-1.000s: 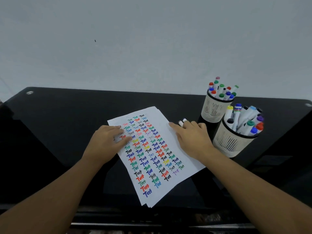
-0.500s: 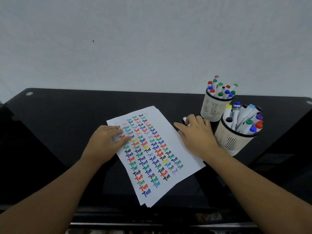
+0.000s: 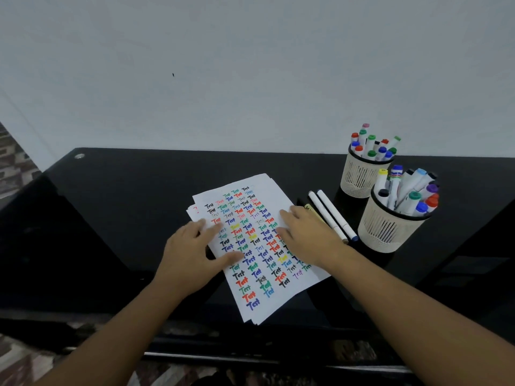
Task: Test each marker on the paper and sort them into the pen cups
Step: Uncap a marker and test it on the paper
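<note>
Black glossy table [image 3: 117,207]; white wall [image 3: 250,65] behind.

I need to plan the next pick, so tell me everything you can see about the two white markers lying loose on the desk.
The two white markers lie flat and side by side on the black desk, between the paper and the nearer pen cup. Both have slim white barrels that look like plastic. The far ends are white and rounded; one near end is blue, the other looks tan. They run diagonally, far-left to near-right. The right hand rests beside them; whether it touches them is unclear. A small yellow item lies against their left side.
</note>
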Motion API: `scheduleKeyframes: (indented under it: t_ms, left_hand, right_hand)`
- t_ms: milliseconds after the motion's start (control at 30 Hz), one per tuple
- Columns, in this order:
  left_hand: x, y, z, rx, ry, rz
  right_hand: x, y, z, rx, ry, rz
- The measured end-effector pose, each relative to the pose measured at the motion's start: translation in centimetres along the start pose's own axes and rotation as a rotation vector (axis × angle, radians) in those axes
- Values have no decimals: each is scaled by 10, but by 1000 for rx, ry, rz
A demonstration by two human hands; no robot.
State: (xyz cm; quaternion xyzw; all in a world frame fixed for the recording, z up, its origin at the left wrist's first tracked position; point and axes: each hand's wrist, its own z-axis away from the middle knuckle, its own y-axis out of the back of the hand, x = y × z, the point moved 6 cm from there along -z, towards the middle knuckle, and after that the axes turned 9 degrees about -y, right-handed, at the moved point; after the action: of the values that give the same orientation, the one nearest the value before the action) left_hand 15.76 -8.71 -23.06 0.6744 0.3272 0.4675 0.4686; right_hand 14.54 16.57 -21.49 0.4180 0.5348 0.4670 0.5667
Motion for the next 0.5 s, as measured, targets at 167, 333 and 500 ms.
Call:
scheduleKeyframes:
  t_ms: [167,333,500]
  left_hand:
    - [-4,-9,0,-123,9,-52]
    - [-8,-11,-5,-100,4,-44]
    - [-7,-9,-4,-94,16,-41]
  right_hand:
    - [-4,-5,10,18,-23,-62]
    - [-1,-4,9,60,-18,-70]
    - [15,26,10,309,-69,68]
